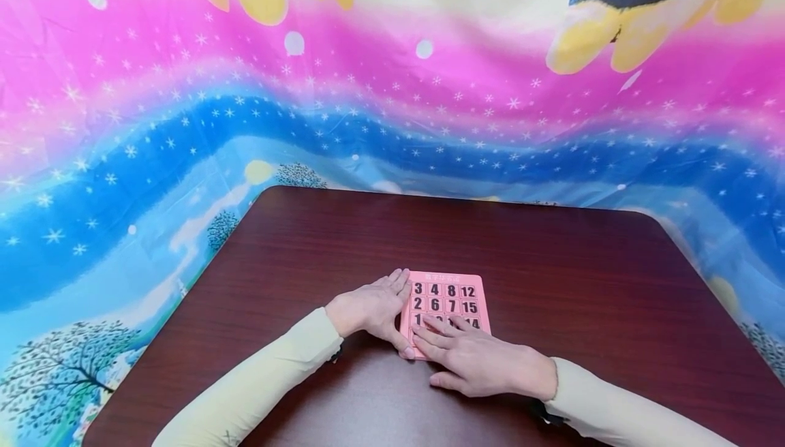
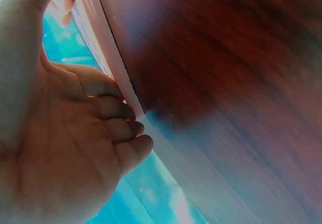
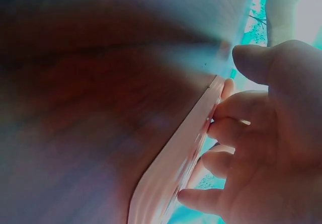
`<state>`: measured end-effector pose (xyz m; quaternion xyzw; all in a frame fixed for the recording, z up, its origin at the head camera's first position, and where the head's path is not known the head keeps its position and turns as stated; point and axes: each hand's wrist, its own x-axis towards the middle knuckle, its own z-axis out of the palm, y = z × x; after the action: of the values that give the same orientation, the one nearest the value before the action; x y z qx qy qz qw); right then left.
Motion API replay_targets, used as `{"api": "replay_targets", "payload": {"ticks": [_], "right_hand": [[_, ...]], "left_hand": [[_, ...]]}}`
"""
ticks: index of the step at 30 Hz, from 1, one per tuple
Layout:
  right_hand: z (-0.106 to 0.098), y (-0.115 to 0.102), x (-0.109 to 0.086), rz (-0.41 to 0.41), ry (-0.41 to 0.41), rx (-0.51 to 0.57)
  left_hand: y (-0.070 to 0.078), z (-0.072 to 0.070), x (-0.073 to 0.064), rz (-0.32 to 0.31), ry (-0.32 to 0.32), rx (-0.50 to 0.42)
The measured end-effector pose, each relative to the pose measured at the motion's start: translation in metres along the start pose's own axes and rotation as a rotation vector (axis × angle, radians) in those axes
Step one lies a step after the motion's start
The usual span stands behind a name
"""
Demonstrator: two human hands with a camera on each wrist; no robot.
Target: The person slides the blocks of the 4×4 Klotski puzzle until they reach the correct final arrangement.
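Pink sliding-number puzzle (image 1: 444,299), lying flat, face up on the table.
From here it's a square board, white lettering at twelve o'clock, bold black numerals below: 3, 4, 8, 12, then 2, 6, 7, 15; the third row starts with 1 and ends with 14. The left hand (image 1: 375,307) touches its nine o'clock edge; the right hand (image 1: 477,358) covers tiles toward six.
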<state>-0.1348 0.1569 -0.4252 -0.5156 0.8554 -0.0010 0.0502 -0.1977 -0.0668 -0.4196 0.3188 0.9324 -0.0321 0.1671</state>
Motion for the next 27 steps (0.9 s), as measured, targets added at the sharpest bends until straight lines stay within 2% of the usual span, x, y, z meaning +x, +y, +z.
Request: {"api": "replay_targets", "payload": {"ticks": [7, 15, 20, 27], "right_hand": [[-0.004, 0.003, -0.004, 0.047, -0.011, 0.032], [-0.008, 0.013, -0.033, 0.147, 0.019, 0.062], [-0.006, 0.015, -0.049, 0.151, 0.053, 0.058], [0.001, 0.010, -0.059, 0.167, 0.047, 0.053]], "left_hand": [[0.002, -0.001, 0.001, 0.002, -0.005, -0.018], [0.002, -0.004, 0.002, 0.006, 0.006, 0.012], [0.001, -0.003, 0.001, 0.005, 0.007, 0.006], [0.000, -0.001, 0.000, -0.004, 0.004, -0.010]]}}
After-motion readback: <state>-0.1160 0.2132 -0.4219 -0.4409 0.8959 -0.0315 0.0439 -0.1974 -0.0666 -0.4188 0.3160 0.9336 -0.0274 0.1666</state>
